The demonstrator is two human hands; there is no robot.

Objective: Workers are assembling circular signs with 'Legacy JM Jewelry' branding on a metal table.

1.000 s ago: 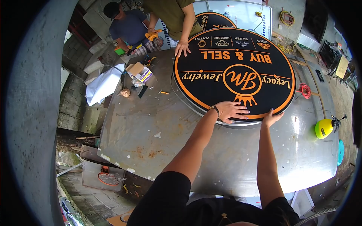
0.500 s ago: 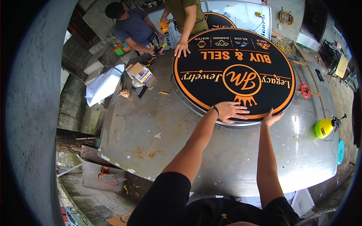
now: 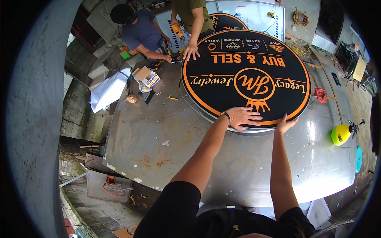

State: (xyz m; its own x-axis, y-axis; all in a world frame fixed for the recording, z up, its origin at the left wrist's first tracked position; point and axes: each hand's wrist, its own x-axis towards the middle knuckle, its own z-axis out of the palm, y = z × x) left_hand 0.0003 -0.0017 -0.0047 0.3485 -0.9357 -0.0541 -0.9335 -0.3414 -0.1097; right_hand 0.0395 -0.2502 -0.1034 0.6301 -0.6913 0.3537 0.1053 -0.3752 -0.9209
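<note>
Since the earlier frames, one co-worker in a dark cap (image 3: 137,29) has moved nearer to the black round sign (image 3: 246,77): at first this person was bent low behind the desk (image 3: 190,154), and now the co-worker's hand (image 3: 168,59) is just beside the sign's left edge, with a small dark tool whose kind I cannot tell. Another co-worker in an olive shirt (image 3: 190,10) has shifted the yellow drill (image 3: 177,30) a little to the right, while this person's other hand (image 3: 192,52) stays on the sign's edge.

Both hands of the wearer have kept their place. For the left hand (image 3: 240,118), the grip is spread: the palm is down and the fingers lie apart on the sign's face, close to the near edge. For the right hand (image 3: 286,123), the thumb lies at the orange rim and the hand is against the edge; whether its fingers close underneath, I cannot tell.

The sign lies face up on the desk, at its far side, with its print upside down for the wearer. To its left are an opened box (image 3: 151,81) and an orange pencil-like stick (image 3: 172,98); to its right, a red coil of cable (image 3: 320,95) and a yellow sprayer (image 3: 340,135).
</note>
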